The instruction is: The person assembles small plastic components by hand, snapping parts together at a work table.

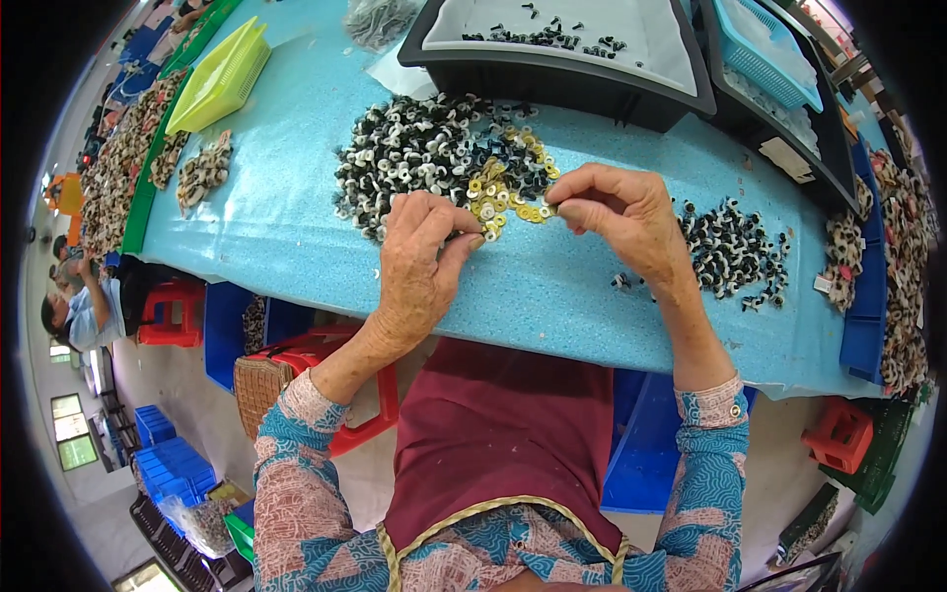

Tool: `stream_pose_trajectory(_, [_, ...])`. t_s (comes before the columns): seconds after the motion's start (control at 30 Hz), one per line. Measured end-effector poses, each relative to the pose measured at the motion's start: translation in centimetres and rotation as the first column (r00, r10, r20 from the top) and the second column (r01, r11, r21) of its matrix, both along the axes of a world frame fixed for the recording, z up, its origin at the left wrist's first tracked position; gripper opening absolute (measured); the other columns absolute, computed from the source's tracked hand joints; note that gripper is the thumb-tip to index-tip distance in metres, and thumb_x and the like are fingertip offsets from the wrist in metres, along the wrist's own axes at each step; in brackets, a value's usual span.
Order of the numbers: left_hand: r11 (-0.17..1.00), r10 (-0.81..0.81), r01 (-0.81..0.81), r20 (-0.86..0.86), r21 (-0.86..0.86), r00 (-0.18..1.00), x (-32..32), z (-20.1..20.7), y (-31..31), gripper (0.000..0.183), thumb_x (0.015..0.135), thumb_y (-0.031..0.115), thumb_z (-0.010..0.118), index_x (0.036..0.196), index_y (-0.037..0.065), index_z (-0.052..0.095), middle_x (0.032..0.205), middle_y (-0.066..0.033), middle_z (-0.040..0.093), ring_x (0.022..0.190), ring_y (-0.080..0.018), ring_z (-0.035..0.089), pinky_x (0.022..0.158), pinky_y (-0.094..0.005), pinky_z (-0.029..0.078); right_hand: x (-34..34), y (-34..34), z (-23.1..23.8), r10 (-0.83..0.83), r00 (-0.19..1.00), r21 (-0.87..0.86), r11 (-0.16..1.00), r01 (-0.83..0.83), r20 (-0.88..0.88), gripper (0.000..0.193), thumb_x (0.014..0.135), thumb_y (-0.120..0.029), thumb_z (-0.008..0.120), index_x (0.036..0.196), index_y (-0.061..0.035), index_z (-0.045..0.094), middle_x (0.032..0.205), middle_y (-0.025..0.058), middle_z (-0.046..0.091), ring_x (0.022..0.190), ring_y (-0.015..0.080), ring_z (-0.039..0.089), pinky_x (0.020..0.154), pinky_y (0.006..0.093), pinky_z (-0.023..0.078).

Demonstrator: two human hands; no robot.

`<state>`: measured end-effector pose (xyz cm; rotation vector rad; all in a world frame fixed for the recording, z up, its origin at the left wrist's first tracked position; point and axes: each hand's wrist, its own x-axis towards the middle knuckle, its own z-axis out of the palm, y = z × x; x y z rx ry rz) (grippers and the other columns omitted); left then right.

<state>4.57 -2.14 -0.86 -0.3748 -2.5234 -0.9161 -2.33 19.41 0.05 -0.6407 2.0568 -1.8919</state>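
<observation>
- The left hand point(419, 261) hangs over the near edge of a scatter of yellow washers point(508, 197), thumb and forefinger tips almost meeting; whether they pinch a piece is too small to tell.
- Opposite, the right hand point(626, 212) presses thumb and forefinger together on what looks like a tiny dark piece, just beside the same washers.
- The washers lie on a blue tabletop point(286, 187), between the two hands and touching a large heap of black-and-white fittings point(409, 148). With no divider there, a brushing knuckle could mix the two kinds.
- Small, hard parts make for a slippery pinch, and a badly centred grip could send one skidding among its lookalikes.
- A second black-and-white heap point(735, 252) spreads beside the right forearm; a careless sweep of the wrist could scatter it. A few stray pieces point(620, 281) already lie apart from it, near the arm.
- The tabletop's near side shows no raised lip above the maroon apron point(503, 424), so a part nudged that way could drop to the floor.
- Beyond the heap, black pegs point(552, 39) lie loose in a lined black tray point(552, 84); a bump could spill some onto the wrong pile.
</observation>
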Motion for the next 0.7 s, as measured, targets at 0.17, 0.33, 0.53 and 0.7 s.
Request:
stream_pose_trajectory(0.17, [0.964,-0.079,0.073,0.011,0.255,0.997,-0.1,-0.3,1.5,0.016,0.073,-0.003,0.064,0.086,0.004,0.058,0.084,-0.0087,0.06,0.08,-0.0267,0.058,0.067,-0.0348,0.047,1.2,-1.0,0.4,0.157,0.977,-0.14,0.981,-0.137,0.146,0.016,0.079,-0.001,0.065,0.094,0.0013,0.065,0.079,0.0033,0.062,0.068,0.0088,0.058,0.063,0.021,0.048])
stream_pose_trajectory(0.33, [0.96,-0.096,0.076,0.062,0.27,0.993,0.1,-0.4,2.4,0.014,0.077,-0.003,0.063,0.088,0.003,0.057,0.081,-0.009,0.062,0.072,-0.0253,0.06,0.062,-0.0328,0.048,1.1,-1.1,-0.4,0.191,0.97,-0.112,0.978,-0.175,0.152,0.019,0.078,-0.002,0.066,0.097,-0.0005,0.064,0.077,0.002,0.061,0.068,0.0075,0.057,0.062,0.0205,0.048])
stream_pose_trajectory(0.53, [0.936,-0.12,0.095,0.054,0.339,0.991,0.1,-0.5,2.6,0.011,0.079,-0.003,0.062,0.086,0.003,0.057,0.078,-0.0076,0.061,0.067,-0.0202,0.061,0.059,-0.029,0.048,0.8,-1.1,-0.8,0.187,0.975,-0.039,0.982,-0.184,0.116,0.022,0.078,-0.001,0.065,0.1,-0.0012,0.062,0.075,0.0001,0.06,0.067,0.0062,0.056,0.06,0.0201,0.047])
stream_pose_trajectory(0.7, [0.934,-0.128,0.082,0.111,0.348,0.986,0.4,-0.3,2.6,0.01,0.08,-0.002,0.062,0.086,0.002,0.056,0.078,-0.0084,0.061,0.068,-0.019,0.061,0.059,-0.0279,0.048,0.7,-1.0,-0.8,0.18,0.978,-0.006,0.984,-0.18,0.108,0.021,0.078,0.0,0.064,0.099,-0.0015,0.063,0.077,0.0009,0.06,0.068,0.006,0.056,0.06,0.02,0.047])
